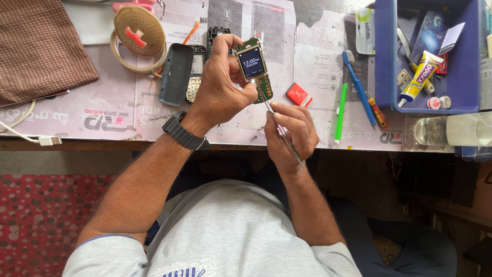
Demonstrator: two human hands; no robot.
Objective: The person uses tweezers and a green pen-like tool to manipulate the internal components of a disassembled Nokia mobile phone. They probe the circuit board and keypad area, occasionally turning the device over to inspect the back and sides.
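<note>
A: Holding a bare green phone circuit board with a lit screen above the paper-covered workbench, your left hand has thumb and fingers closed around the board's edges; a dark wristwatch sits on that wrist.

B: And your right hand?

A: It is pinched on a pair of thin metal tweezers, the tips touching the board's lower part, just below the screen.

B: What lies beside the board?

A: To your left, a black plastic phone back cover rests on the bench, with a roll of tan tape beyond it. To your right, a small red box lies near the board; farther right are a green-handled tool and a blue toothbrush, side by side.

B: And the far right?

A: A blue plastic tray holds a yellow glue tube, well apart from both your hands
</note>
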